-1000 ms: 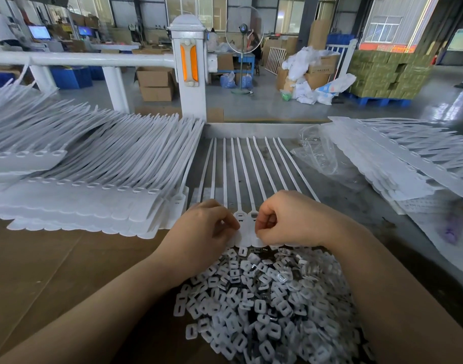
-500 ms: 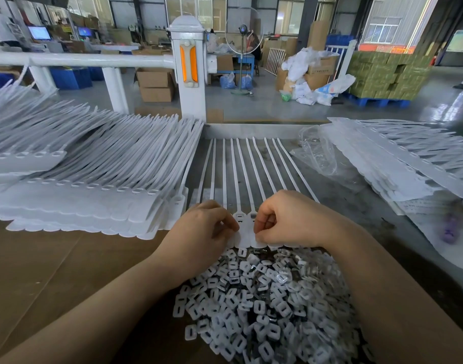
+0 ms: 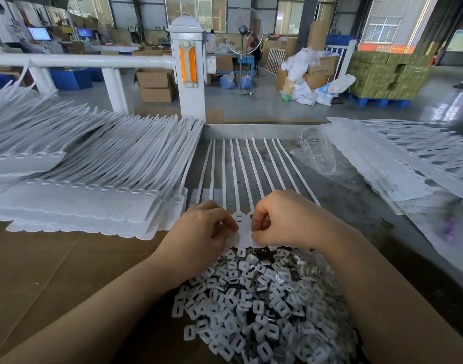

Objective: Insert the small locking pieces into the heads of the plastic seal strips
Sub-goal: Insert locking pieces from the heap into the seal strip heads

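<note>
Seal strips: one joined row of white strips (image 3: 247,174) lies flat at the centre of the surface, tails fanned away from the person, flat heads (image 3: 241,233) at the near end between the two hands.
Head slots: two slotted heads visible in the gap between the hands; whether a locking piece sits in either cannot be told.
Left hand: left hand (image 3: 201,232) rests on the left part of the heads, fingers curled, fingertips pinched down on the head edge. A locking piece in the pinch, if any, is hidden.
Right hand: right hand (image 3: 285,219) rests on the right part of the heads, fingers curled under, thumb and forefinger pressed together on a head.
Locking pieces: loose heap of small white square pieces (image 3: 264,303), each with a slot, just nearer than the heads and touching them, lying between the forearms.
Stack, left: large pile of white strips (image 3: 99,177), overlapped, heads toward the person, just beside the working row.
Stack, right: further strips (image 3: 398,158) laid slantwise, well apart from the hands.
Bag: crumpled clear plastic bag (image 3: 317,151) between the working row and the right stack.
Surface: brown board (image 3: 49,271) under the left forearm; grey, worn top (image 3: 356,206) to the right.
Background: white post with orange reflector (image 3: 188,67) behind the surface; cardboard boxes (image 3: 155,85) on the floor.
</note>
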{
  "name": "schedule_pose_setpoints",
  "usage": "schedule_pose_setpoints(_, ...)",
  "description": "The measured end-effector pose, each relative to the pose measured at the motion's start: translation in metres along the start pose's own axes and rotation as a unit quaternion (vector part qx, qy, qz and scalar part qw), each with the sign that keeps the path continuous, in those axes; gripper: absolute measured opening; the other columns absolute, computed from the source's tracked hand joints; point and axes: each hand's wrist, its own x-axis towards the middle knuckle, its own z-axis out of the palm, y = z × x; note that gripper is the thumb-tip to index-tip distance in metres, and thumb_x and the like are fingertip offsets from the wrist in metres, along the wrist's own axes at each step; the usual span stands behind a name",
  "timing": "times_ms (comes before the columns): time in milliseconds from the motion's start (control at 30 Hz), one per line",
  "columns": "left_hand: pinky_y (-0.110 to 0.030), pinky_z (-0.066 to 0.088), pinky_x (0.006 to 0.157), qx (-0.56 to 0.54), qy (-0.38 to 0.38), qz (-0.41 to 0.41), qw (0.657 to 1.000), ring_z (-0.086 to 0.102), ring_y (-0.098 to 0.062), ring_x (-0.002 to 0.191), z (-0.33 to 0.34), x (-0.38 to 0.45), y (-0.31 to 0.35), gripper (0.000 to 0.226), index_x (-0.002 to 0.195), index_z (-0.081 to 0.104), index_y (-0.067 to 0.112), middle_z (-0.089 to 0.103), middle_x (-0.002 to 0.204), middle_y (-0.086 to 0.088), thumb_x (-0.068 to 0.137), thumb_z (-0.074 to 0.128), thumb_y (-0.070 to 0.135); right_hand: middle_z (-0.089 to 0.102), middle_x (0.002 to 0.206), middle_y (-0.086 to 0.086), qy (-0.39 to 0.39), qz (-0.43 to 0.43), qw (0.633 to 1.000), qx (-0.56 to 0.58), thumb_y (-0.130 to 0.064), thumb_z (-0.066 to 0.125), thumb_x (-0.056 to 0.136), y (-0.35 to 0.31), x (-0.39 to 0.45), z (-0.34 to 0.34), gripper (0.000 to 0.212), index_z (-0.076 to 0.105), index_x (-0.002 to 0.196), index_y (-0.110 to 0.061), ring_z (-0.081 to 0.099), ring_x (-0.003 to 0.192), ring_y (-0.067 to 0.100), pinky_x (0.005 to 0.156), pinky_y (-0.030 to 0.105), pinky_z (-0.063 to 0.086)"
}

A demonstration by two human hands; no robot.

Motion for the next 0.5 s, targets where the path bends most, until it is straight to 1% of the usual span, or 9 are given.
schedule_pose_setpoints(67, -0.011, 0.039, 0.078, -0.001, 0.002, -0.002, 1.0, 0.053, -0.003, 0.092, 0.0, 0.0, 0.0, 0.021, 0.092, 0.071, 0.032, 0.052, 0.096, 0.022, 0.092, 0.061, 0.014, 0.067, 0.068, -0.014, 0.015, -0.007, 0.999, -0.036, -0.024, 0.071, 0.076, -0.003, 0.0, 0.001, 0.003, 0.072, 0.076, -0.027, 0.062, 0.063, 0.001, 0.058, 0.02, 0.05)
schedule_pose_setpoints(133, -0.01, 0.038, 0.076, -0.002, 0.001, -0.003, 1.0, 0.053, -0.002, 0.092, 0.0, -0.001, 0.0, 0.021, 0.092, 0.07, 0.032, 0.052, 0.096, 0.022, 0.092, 0.061, 0.013, 0.068, 0.069, -0.009, 0.037, -0.017, 0.996, -0.082, -0.022, 0.064, 0.077, -0.005, 0.001, 0.003, 0.009, 0.073, 0.077, -0.023, 0.059, 0.06, 0.003, 0.054, 0.021, 0.049)
schedule_pose_setpoints(167, -0.01, 0.038, 0.077, -0.002, 0.0, -0.003, 1.0, 0.053, -0.002, 0.093, 0.001, -0.001, 0.001, 0.021, 0.092, 0.07, 0.032, 0.052, 0.097, 0.022, 0.092, 0.061, 0.013, 0.068, 0.069, -0.007, 0.048, -0.018, 0.994, -0.091, -0.021, 0.062, 0.077, -0.005, 0.002, 0.005, 0.012, 0.073, 0.077, -0.021, 0.059, 0.059, 0.004, 0.053, 0.021, 0.049)
schedule_pose_setpoints(233, -0.01, 0.039, 0.077, -0.006, 0.005, -0.007, 1.0, 0.054, -0.003, 0.092, 0.001, -0.001, 0.001, 0.019, 0.094, 0.071, 0.031, 0.054, 0.098, 0.02, 0.093, 0.061, 0.015, 0.071, 0.071, -0.001, 0.068, -0.012, 0.995, -0.069, -0.021, 0.061, 0.079, -0.003, 0.005, 0.007, 0.014, 0.074, 0.077, -0.016, 0.063, 0.061, 0.01, 0.057, 0.025, 0.055)
schedule_pose_setpoints(300, -0.011, 0.041, 0.078, -0.016, 0.014, -0.013, 1.0, 0.055, -0.002, 0.09, 0.0, -0.001, 0.003, 0.015, 0.096, 0.07, 0.03, 0.056, 0.098, 0.019, 0.094, 0.061, 0.018, 0.072, 0.075, 0.006, 0.083, 0.008, 0.997, 0.005, -0.022, 0.063, 0.082, 0.0, 0.009, 0.009, 0.016, 0.074, 0.076, -0.011, 0.062, 0.058, 0.016, 0.059, 0.026, 0.053)
schedule_pose_setpoints(367, -0.01, 0.043, 0.075, -0.038, 0.022, -0.02, 0.999, 0.057, 0.0, 0.085, -0.001, -0.002, 0.004, 0.012, 0.096, 0.069, 0.029, 0.059, 0.095, 0.017, 0.093, 0.062, 0.019, 0.073, 0.078, 0.01, 0.078, 0.029, 0.988, 0.128, -0.025, 0.065, 0.084, 0.003, 0.011, 0.008, 0.017, 0.075, 0.077, -0.013, 0.054, 0.057, 0.016, 0.058, 0.03, 0.05)
schedule_pose_setpoints(433, -0.006, 0.043, 0.069, -0.076, 0.026, -0.039, 0.996, 0.058, 0.006, 0.08, -0.002, -0.003, 0.006, 0.01, 0.093, 0.068, 0.029, 0.063, 0.088, 0.016, 0.093, 0.063, 0.02, 0.074, 0.08, 0.009, 0.058, 0.047, 0.971, 0.227, -0.03, 0.067, 0.085, 0.004, 0.01, 0.005, 0.017, 0.077, 0.078, -0.018, 0.056, 0.064, 0.017, 0.069, 0.041, 0.056)
schedule_pose_setpoints(467, -0.005, 0.042, 0.067, -0.096, 0.028, -0.051, 0.994, 0.058, 0.007, 0.078, -0.002, -0.003, 0.007, 0.009, 0.092, 0.068, 0.029, 0.065, 0.084, 0.015, 0.093, 0.063, 0.021, 0.075, 0.081, 0.006, 0.051, 0.052, 0.965, 0.251, -0.031, 0.067, 0.086, 0.004, 0.01, 0.004, 0.018, 0.077, 0.078, -0.019, 0.059, 0.067, 0.016, 0.076, 0.044, 0.056)
schedule_pose_setpoints(500, -0.006, 0.043, 0.067, -0.114, 0.032, -0.063, 0.991, 0.058, 0.007, 0.076, -0.002, -0.003, 0.007, 0.007, 0.091, 0.068, 0.029, 0.066, 0.082, 0.015, 0.093, 0.064, 0.023, 0.075, 0.08, 0.001, 0.047, 0.054, 0.961, 0.266, -0.032, 0.067, 0.087, 0.004, 0.009, 0.004, 0.018, 0.077, 0.079, -0.02, 0.061, 0.069, 0.012, 0.077, 0.043, 0.056)
